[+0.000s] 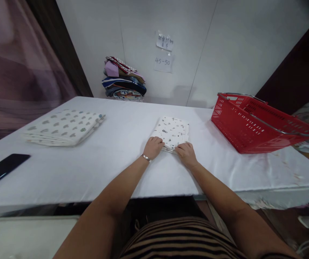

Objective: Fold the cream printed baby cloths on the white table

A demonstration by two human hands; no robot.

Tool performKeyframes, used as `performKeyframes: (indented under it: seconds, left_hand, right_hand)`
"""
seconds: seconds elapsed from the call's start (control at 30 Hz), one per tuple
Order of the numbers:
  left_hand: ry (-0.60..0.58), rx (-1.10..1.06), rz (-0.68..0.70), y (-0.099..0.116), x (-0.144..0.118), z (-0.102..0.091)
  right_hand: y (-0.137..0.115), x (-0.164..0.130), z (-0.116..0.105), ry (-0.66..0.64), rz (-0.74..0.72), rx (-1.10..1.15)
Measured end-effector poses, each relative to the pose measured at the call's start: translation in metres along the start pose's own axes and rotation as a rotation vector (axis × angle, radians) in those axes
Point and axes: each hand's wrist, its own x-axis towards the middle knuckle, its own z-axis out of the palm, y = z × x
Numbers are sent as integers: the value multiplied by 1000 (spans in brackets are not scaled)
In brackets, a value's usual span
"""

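Observation:
A small folded white cloth [172, 130] with a scattered dark and green print lies on the white-covered table in front of me. My left hand [153, 146] holds its near left corner, fingers curled over the edge. At the near right corner, my right hand [186, 153] grips the cloth in the same way, thumb side toward the middle. Several layers show along the near edge between the hands. Farther left rests a larger folded white cloth [65, 126] with grey heart-like shapes, touched by neither hand.
A red plastic basket [241, 124] with metal handles stands at the table's right. On the left edge lies a dark flat phone-like object [4, 169]. A stack of folded fabrics [124, 81] sits by the back wall, near handwritten paper signs [163, 63]. White tablecloth [111, 172] covers the table.

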Motion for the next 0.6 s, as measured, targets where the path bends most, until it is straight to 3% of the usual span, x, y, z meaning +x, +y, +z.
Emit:
performKeyframes:
  seconds: [0.4, 0.6]
  left_hand:
    - [-77, 21, 47, 1, -3, -4]
    - [-150, 72, 89, 1, -5, -11]
  right_hand:
    - [5, 3, -3, -96, -64, -24]
    - [0, 5, -16, -190, -149, -60]
